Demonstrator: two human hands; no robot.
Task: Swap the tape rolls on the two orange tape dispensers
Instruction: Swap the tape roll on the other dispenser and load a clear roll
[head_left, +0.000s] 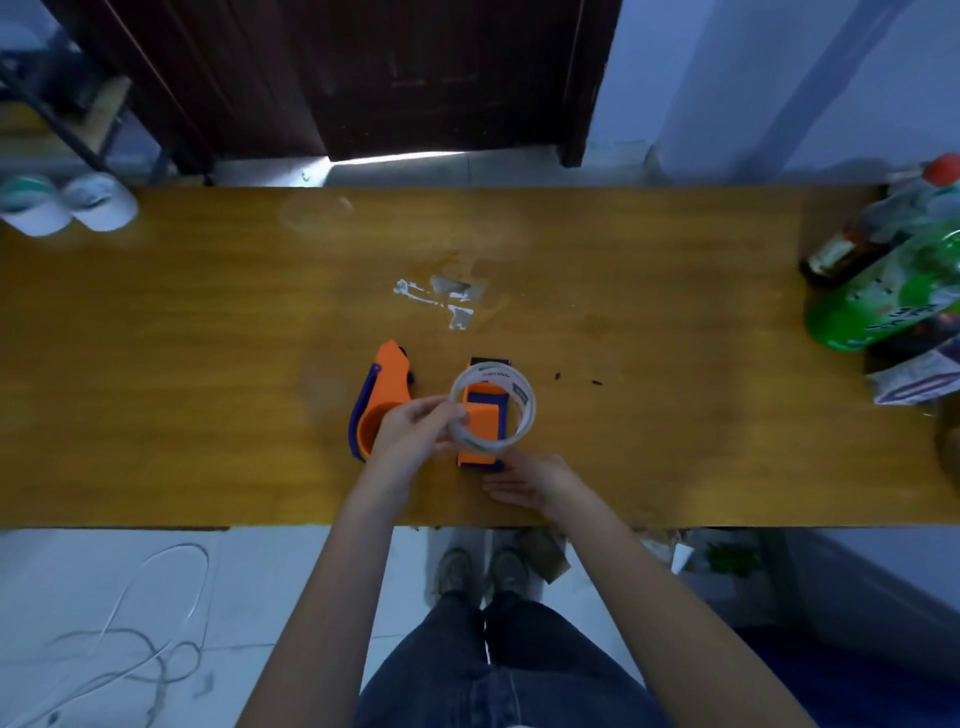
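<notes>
Two orange and blue tape dispensers lie near the front middle of the wooden table (208, 364). The left dispenser (387, 387) lies on its side with no roll visible on it. My left hand (415, 431) grips the left rim of a clear tape roll (519, 395) and holds it just above the right dispenser (480, 428), whose orange body shows through the ring. My right hand (530, 480) rests at the near end of that right dispenser, fingers spread, touching its base. A second roll is not visible.
Torn tape scraps (441, 299) stick to the table beyond the dispensers. Bottles (883, 280) and a packet (914, 382) crowd the right end. Two white cups (67, 205) stand at the far left corner. Cables lie on the floor at the lower left.
</notes>
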